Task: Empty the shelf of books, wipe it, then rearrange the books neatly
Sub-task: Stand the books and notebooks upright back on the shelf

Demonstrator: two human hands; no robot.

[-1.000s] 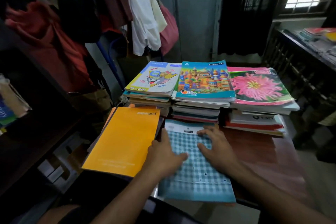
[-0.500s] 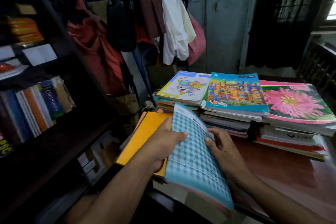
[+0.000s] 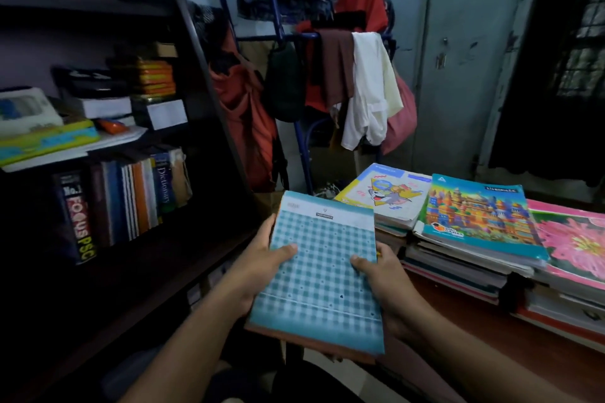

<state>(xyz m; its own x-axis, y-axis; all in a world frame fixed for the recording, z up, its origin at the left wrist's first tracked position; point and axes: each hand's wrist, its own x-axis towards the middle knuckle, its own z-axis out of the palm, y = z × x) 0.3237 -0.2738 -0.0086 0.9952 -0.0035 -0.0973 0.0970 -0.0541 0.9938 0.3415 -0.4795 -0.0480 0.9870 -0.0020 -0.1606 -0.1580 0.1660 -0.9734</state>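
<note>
On the left, a dark wooden bookshelf (image 3: 209, 82) carries a row of upright books (image 3: 131, 199) on its middle level. In front of it, the left hand (image 3: 258, 267) and right hand (image 3: 381, 278) grip a stack of notebooks topped by a blue checked cover (image 3: 322, 275), thumbs on top, held in the air between shelf and table. To the right, three piles of colourful notebooks (image 3: 478, 229) lie on a reddish-brown table (image 3: 491, 334).

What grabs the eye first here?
The blue checked notebook, front and centre, held by the left hand and the right hand at its side edges. Behind it on the right, stacks of bright notebooks on the table. At left, the dark shelf holds upright books.
</note>
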